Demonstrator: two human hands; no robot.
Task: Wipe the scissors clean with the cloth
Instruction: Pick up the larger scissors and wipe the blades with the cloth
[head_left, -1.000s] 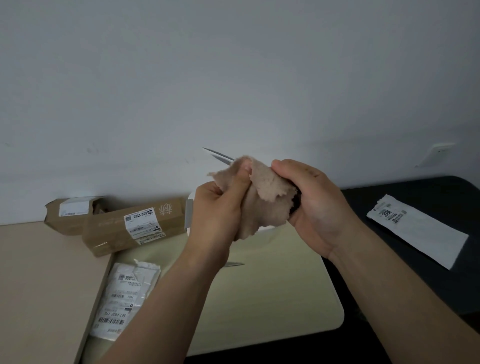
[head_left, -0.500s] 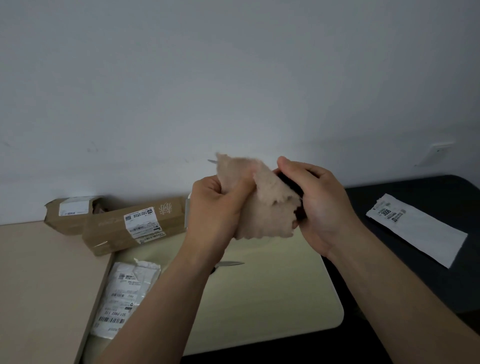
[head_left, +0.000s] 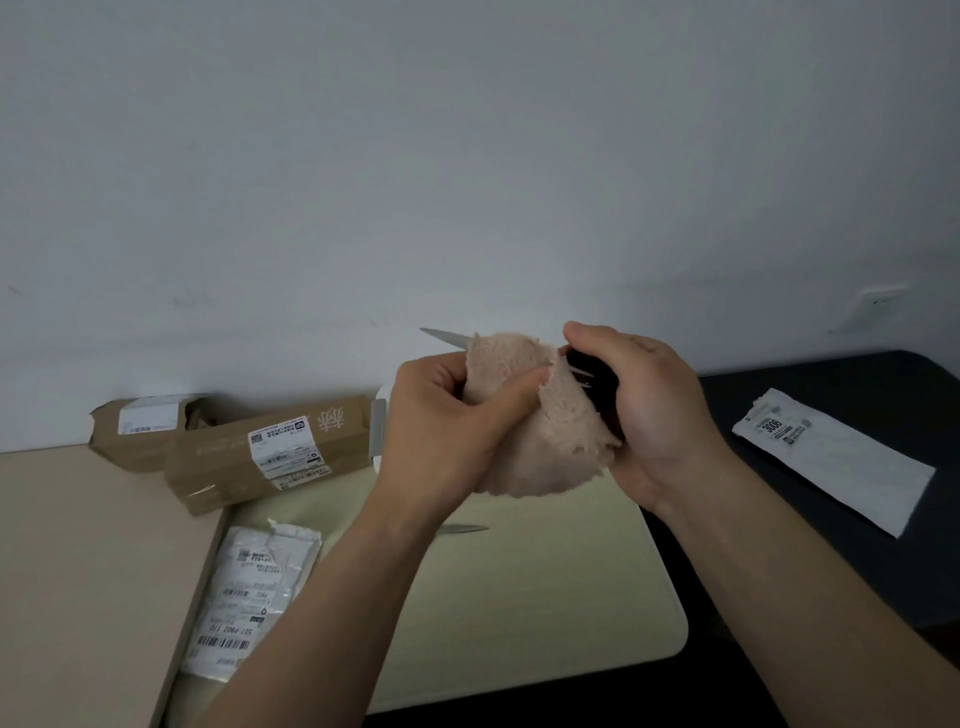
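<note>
Gripping the scissors (head_left: 448, 339) by their dark handles, your right hand (head_left: 662, 415) holds them up between your hands, while your left hand (head_left: 441, 421) pinches the cloth (head_left: 550, 447) folded over the blades. Their long axis runs from your right palm up and leftward, with the bare tip poking out just past your left knuckles. Your left hand is nearer that tip, so I judge the cloth should slide that way.

Plain grey-white wall (head_left: 467, 156) behind a beige table (head_left: 78, 545), pale board (head_left: 545, 597), dark tabletop (head_left: 831, 405) at right
</note>
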